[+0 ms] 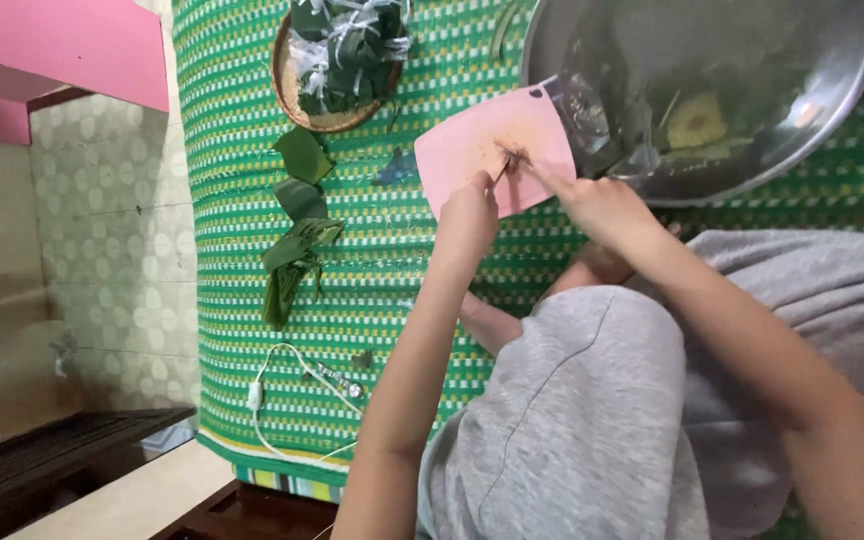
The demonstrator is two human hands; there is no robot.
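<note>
Both hands (467,215) (597,200) press a smooth pink rounded board (472,140).

Person sitting on a green woven mat (252,250), grey-clad knees drawn up. Left hand (467,215) and right hand (602,205) both reaching onto a pink cutting board (472,150) lying on the mat; fingertips meeting at a small brownish bit near the board's middle. What they are pinching is too small to tell. A large steel basin (832,100) is overlapping the board's far edge. Folded green leaves (297,230) are lying left of the board, a shallow basket of tied leaf bundles (342,55) beyond them. White cable (272,385) trailing near the mat's edge.
</note>
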